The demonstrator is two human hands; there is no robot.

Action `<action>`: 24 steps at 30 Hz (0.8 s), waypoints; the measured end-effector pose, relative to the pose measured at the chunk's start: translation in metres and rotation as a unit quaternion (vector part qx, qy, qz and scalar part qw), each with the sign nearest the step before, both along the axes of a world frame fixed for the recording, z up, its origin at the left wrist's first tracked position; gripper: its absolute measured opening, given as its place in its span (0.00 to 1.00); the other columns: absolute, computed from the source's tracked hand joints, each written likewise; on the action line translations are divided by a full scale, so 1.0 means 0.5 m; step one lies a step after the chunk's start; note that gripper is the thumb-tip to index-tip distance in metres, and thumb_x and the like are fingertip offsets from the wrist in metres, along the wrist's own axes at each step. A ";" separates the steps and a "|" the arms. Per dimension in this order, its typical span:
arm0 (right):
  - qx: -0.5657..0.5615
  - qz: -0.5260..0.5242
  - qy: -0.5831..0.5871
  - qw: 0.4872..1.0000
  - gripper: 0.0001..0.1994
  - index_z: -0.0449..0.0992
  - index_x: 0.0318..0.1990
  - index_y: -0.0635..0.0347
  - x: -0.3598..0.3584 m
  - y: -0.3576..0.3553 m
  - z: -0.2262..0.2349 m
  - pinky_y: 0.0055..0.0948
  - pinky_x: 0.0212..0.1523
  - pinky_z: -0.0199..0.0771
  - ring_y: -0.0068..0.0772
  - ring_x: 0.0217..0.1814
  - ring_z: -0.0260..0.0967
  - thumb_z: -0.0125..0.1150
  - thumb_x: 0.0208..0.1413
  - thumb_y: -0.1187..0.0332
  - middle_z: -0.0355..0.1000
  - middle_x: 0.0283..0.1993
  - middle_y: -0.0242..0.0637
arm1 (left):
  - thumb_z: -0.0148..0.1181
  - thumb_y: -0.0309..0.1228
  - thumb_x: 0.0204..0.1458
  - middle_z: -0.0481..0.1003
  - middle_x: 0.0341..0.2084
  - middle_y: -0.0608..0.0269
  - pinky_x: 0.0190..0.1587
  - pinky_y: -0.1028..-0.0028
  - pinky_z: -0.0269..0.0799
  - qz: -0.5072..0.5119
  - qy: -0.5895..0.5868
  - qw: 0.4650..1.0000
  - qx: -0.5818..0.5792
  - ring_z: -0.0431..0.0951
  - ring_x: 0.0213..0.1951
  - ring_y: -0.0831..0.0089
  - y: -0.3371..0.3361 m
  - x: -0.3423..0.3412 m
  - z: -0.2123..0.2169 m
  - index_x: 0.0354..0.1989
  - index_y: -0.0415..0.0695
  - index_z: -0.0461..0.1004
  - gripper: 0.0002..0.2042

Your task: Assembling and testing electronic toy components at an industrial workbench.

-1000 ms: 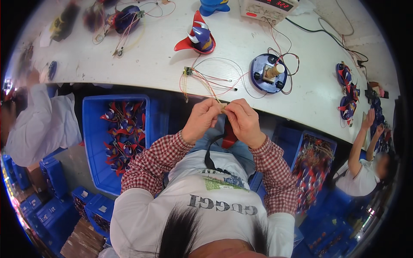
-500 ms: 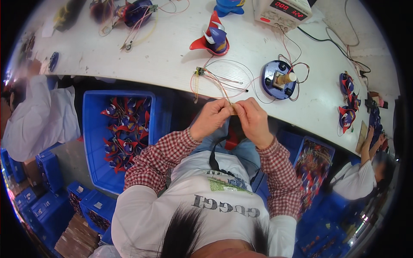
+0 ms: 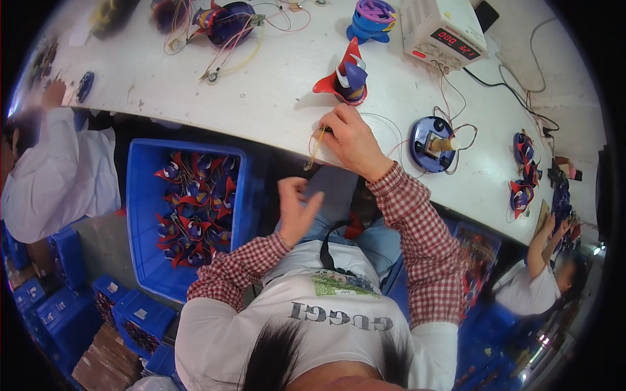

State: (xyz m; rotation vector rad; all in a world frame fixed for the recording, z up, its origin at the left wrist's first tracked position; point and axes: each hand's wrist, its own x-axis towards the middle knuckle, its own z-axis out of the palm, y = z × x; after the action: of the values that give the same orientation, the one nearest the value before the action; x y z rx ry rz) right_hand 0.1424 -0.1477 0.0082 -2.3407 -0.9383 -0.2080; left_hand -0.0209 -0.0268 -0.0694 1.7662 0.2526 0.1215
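My right hand [image 3: 352,144] is at the front edge of the white table, its fingers closed on a small circuit board [image 3: 327,129] with thin wires. A yellow wire [image 3: 318,144] hangs from the board to a small round part [image 3: 307,165] at the table edge. My left hand [image 3: 298,210] is in the air over my lap, fingers apart and holding nothing. Just beyond my right hand stands a red and purple toy piece [image 3: 352,79]. To the right of that hand lies a round purple base [image 3: 424,156] with a tan cylindrical piece [image 3: 441,144] on it.
A white power supply [image 3: 417,26] with wires and a blue cup-like holder [image 3: 368,32] stand at the back. More wired toy parts [image 3: 229,25] lie at the back left. A blue tub [image 3: 140,215] of toy pieces is at my left. Co-workers sit at both sides.
My hands were together on a wire before the table edge. The left has let go and drawn back toward me; the right has reached forward and taken hold of the circuit board.
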 end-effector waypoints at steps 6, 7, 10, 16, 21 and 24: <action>0.006 -0.018 0.059 0.998 0.06 0.73 0.33 0.60 0.003 0.009 0.010 0.28 0.40 0.69 0.35 0.39 0.66 0.62 0.48 0.72 0.67 0.37 0.37 | 0.65 0.30 0.45 0.64 0.43 0.51 0.39 0.73 0.70 0.035 -0.097 0.993 0.063 0.69 0.40 0.63 0.028 0.082 -0.079 0.54 0.33 0.60 0.28; 0.017 -0.018 0.055 0.998 0.06 0.73 0.33 0.60 0.003 0.009 0.008 0.28 0.38 0.68 0.34 0.37 0.65 0.62 0.48 0.72 0.67 0.36 0.36 | 0.64 0.30 0.46 0.65 0.43 0.52 0.38 0.73 0.70 0.015 -0.083 0.996 0.028 0.69 0.39 0.64 0.025 0.086 -0.094 0.54 0.33 0.61 0.27; 0.052 -0.016 0.043 0.998 0.05 0.74 0.33 0.61 0.005 0.012 0.001 0.26 0.32 0.65 0.32 0.30 0.63 0.63 0.49 0.74 0.66 0.32 0.34 | 0.62 0.28 0.49 0.66 0.41 0.55 0.36 0.74 0.72 -0.042 -0.043 0.996 -0.070 0.71 0.35 0.68 0.025 0.095 -0.123 0.53 0.33 0.63 0.24; 0.067 -0.027 0.036 0.997 0.05 0.74 0.32 0.61 0.010 0.008 -0.005 0.25 0.31 0.65 0.32 0.29 0.63 0.62 0.49 0.73 0.66 0.32 0.35 | 0.55 0.24 0.56 0.67 0.43 0.58 0.35 0.78 0.72 -0.097 0.028 0.979 -0.176 0.73 0.33 0.73 0.039 0.049 -0.033 0.49 0.34 0.68 0.13; 0.074 -0.019 0.039 0.996 0.05 0.73 0.32 0.61 0.011 0.008 -0.006 0.26 0.31 0.65 0.32 0.29 0.63 0.62 0.49 0.73 0.66 0.32 0.35 | 0.55 0.25 0.56 0.69 0.39 0.58 0.30 0.81 0.70 -0.054 0.029 0.984 -0.165 0.72 0.28 0.77 0.050 0.017 0.022 0.44 0.34 0.72 0.10; 0.081 -0.018 0.023 0.996 0.04 0.73 0.31 0.62 0.012 0.006 -0.016 0.26 0.31 0.65 0.32 0.29 0.63 0.62 0.49 0.73 0.66 0.31 0.35 | 0.55 0.26 0.56 0.71 0.33 0.60 0.29 0.82 0.68 -0.034 0.063 0.966 -0.248 0.71 0.28 0.78 0.047 0.017 0.057 0.43 0.35 0.73 0.09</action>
State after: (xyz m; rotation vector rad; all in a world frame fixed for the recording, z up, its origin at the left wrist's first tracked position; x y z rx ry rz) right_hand 0.1486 -0.1448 0.0003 -2.2050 -0.8255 -0.2363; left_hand -0.0125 -0.0032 -0.0412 1.2819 0.2857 -0.0980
